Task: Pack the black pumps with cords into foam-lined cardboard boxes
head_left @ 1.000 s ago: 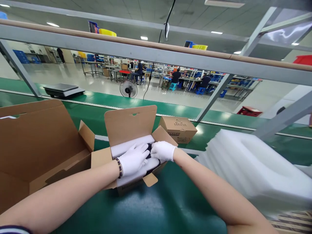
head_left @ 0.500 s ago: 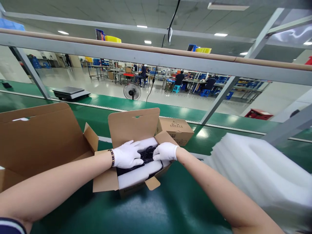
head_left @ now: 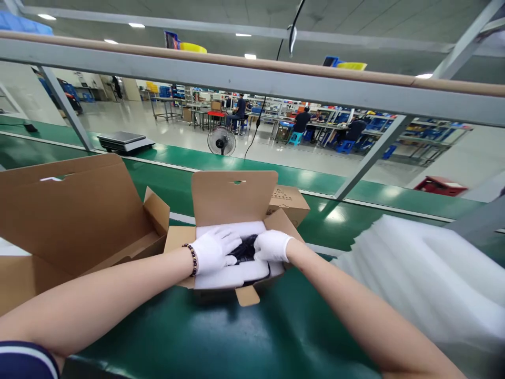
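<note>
In front of me an open cardboard box (head_left: pixel 235 197) has its lid raised and its side flaps out. White foam (head_left: pixel 236 273) lines it around a bundle of black cable (head_left: pixel 248 246) in the middle. My left hand (head_left: pixel 216 249), in a white glove, rests with fingers stretched over the foam and the left edge of the cable. Gloved in white too, my right hand (head_left: pixel 273 246) has its fingers bent down onto the cable's right side, and they look closed on it. The fingertips are partly hidden. One black strand runs along the foam near the right front corner.
A larger open carton (head_left: pixel 71 210) stands on the left, and a closed printed box (head_left: pixel 290 204) behind the lid. White foam sheets (head_left: pixel 418 279) are piled at right on the green bench (head_left: pixel 221 342). Beyond are a scale (head_left: pixel 124 141), a fan (head_left: pixel 221 141) and a rack beam (head_left: pixel 221 76).
The box has turned so that its lid and front face me more squarely. Both hands have moved with it and stay at the cable. My view has shifted slightly.
</note>
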The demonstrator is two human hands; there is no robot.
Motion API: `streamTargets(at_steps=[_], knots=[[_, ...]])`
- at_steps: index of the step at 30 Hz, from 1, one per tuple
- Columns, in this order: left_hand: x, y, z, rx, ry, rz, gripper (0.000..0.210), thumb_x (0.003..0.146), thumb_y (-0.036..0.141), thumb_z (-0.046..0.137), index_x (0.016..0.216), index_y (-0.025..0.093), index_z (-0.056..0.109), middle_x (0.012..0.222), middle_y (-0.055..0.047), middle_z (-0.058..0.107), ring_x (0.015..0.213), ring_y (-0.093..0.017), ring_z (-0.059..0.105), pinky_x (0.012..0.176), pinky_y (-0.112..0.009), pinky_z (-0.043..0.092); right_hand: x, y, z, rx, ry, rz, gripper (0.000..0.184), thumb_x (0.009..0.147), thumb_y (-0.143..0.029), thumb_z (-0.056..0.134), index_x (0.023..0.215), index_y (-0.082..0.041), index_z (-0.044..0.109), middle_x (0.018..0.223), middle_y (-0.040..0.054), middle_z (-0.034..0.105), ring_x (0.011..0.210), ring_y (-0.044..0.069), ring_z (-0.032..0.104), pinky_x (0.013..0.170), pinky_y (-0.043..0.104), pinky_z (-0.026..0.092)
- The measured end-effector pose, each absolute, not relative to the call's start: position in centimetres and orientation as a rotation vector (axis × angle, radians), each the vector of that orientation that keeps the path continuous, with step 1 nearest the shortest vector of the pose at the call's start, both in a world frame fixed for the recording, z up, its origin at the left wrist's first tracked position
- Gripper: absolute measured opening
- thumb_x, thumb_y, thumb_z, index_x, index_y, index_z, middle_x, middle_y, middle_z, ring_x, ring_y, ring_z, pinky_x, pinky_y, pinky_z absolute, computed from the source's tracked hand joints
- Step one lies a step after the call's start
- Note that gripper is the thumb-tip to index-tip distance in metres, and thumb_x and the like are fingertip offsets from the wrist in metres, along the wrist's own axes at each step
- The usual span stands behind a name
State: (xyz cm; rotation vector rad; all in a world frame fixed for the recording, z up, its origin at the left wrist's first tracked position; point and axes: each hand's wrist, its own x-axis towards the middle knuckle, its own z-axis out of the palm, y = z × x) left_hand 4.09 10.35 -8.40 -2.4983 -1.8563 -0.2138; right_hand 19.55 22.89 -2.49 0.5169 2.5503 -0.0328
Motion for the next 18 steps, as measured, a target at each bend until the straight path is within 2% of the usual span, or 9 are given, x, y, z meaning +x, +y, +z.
streamTargets(at_steps=[2,5,7,9,12,15,18], knots=[[4.2,10.3,-8.4,-2.587,-1.698,-0.160,0.049,0.089,0.046,0.040,0.129,0.019,0.045,0.138,-0.009,0.042,0.124,-0.030,0.035,0.102,-0.044,0.028,21.4,21.2,-2.2,0.623,2.609,0.011,0.023,0.073,-0.028,0.053,0.083,-0.019,0.071,0.080,0.0085,0.069,0.073,0.024,0.063,0.061,0.030,0.043],[5.2,10.6,-8.3,-2.652,-1.544,-0.225,0.050,0.088,0.047,0.042,0.130,0.021,0.043,0.139,-0.007,0.040,0.122,-0.029,0.036,0.101,-0.043,0.029,23.7,18.8,-2.9,0.733,2.881,0.161,0.029,0.079,-0.025,0.051,0.101,-0.016,0.066,0.098,0.0122,0.066,0.090,0.027,0.059,0.075,0.036,0.045],[6.2,11.0,-8.4,-2.589,-1.605,-0.267,0.050,0.087,0.048,0.044,0.129,0.023,0.043,0.137,-0.006,0.043,0.120,-0.028,0.037,0.099,-0.044,0.031,24.7,17.7,-4.2,0.676,3.034,0.192,0.037,0.083,-0.032,0.049,0.112,-0.011,0.061,0.113,0.0167,0.059,0.105,0.030,0.052,0.087,0.041,0.041],[6.9,11.4,-8.6,-2.485,-1.704,-0.266,0.046,0.088,0.049,0.041,0.128,0.026,0.045,0.131,-0.006,0.048,0.117,-0.029,0.040,0.096,-0.048,0.033,25.5,17.2,-5.8,0.653,3.061,0.159,0.050,0.084,-0.043,0.047,0.114,-0.005,0.060,0.122,0.0207,0.053,0.116,0.035,0.042,0.096,0.046,0.035],[7.1,11.2,-8.9,-2.358,-1.783,-0.221,0.044,0.090,0.049,0.035,0.126,0.027,0.048,0.128,-0.008,0.051,0.116,-0.030,0.042,0.097,-0.054,0.030,26.5,17.0,-7.8,0.774,3.027,0.101,0.060,0.085,-0.051,0.043,0.119,-0.004,0.058,0.131,0.0209,0.047,0.126,0.040,0.030,0.098,0.049,0.033],[6.6,9.7,-8.6,-2.296,-1.809,-0.199,0.043,0.092,0.046,0.033,0.125,0.025,0.051,0.127,-0.009,0.053,0.118,-0.029,0.042,0.101,-0.054,0.027,27.1,16.8,-8.3,0.922,2.993,0.057,0.064,0.086,-0.055,0.038,0.126,-0.007,0.052,0.134,0.0216,0.044,0.120,0.038,0.039,0.092,0.048,0.038],[5.5,7.2,-7.8,-2.229,-1.855,-0.200,0.036,0.091,0.038,0.038,0.120,0.025,0.056,0.123,-0.009,0.056,0.118,-0.029,0.043,0.102,-0.054,0.027,27.1,16.5,-7.6,0.955,3.011,0.144,0.065,0.085,-0.057,0.038,0.124,-0.007,0.053,0.126,0.0224,0.050,0.115,0.036,0.044,0.099,0.050,0.028]])
